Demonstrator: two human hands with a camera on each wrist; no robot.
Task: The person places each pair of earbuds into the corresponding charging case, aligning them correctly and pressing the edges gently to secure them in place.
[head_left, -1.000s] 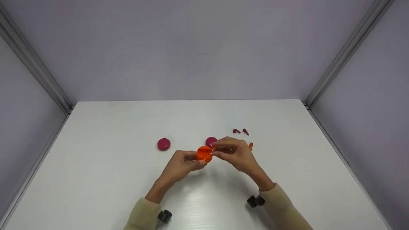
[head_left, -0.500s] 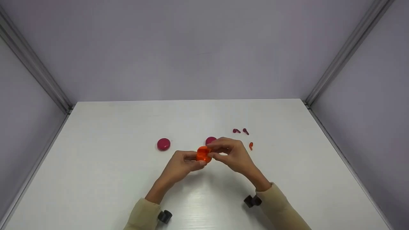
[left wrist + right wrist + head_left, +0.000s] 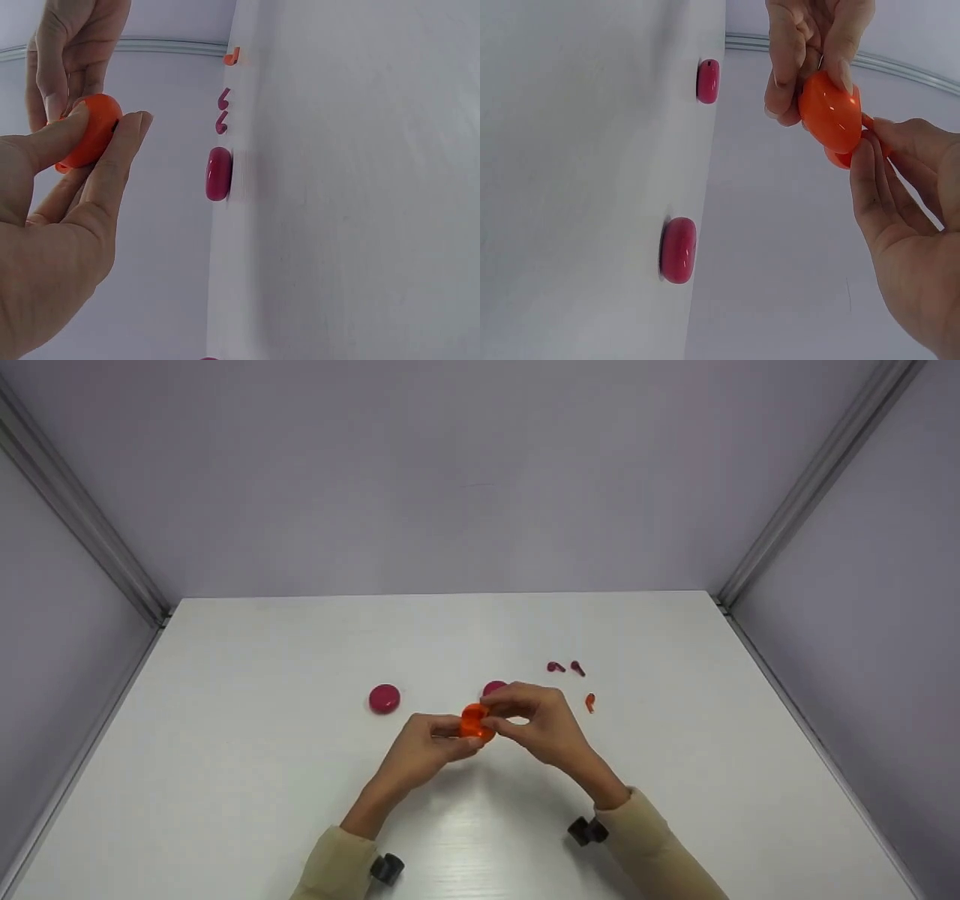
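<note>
A white worktop [image 3: 300,780] is enclosed by grey walls [image 3: 465,472]. At its centre an orange case [image 3: 476,721] is gripped by the left hand [image 3: 427,750] and pinched by the right hand [image 3: 536,724]; closure appears unfinished. Two red discs [image 3: 384,699] lie at 11 and 12 o'clock, and small red pieces [image 3: 566,667] and an orange piece [image 3: 589,702] at 2 o'clock, all untouched.

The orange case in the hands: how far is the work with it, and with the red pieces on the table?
Done: I see nothing finished. In hand: the left hand holds the orange case, and the right hand pinches something small at it, mostly hidden. Left: one orange earbud, two red earbuds and two red cases lie loose on the table, untouched.
</note>
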